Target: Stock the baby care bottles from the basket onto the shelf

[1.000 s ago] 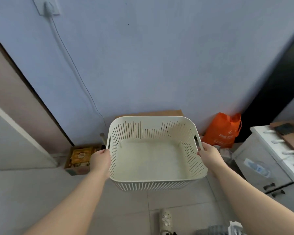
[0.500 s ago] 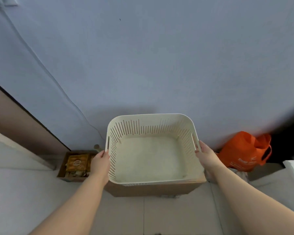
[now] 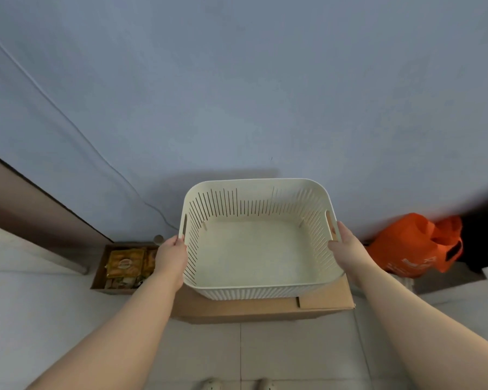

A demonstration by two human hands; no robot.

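Basket (image 3: 251, 204) empty, stiff slotted plastic, prob. light. Left hand (image 3: 171, 257) & right hand (image 3: 347, 249) grip opposite rims by handle slots, the best hold.

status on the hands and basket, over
Left hand and right hand grip basket by its sides. Empty inside, no bottles showing, over cardboard box. Nothing in the way.

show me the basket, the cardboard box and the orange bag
basket (image 3: 259, 254), head view, bare middle of its inner floor
cardboard box (image 3: 326, 298), head view, top face near its front right corner
orange bag (image 3: 412, 249), head view, middle of its front side
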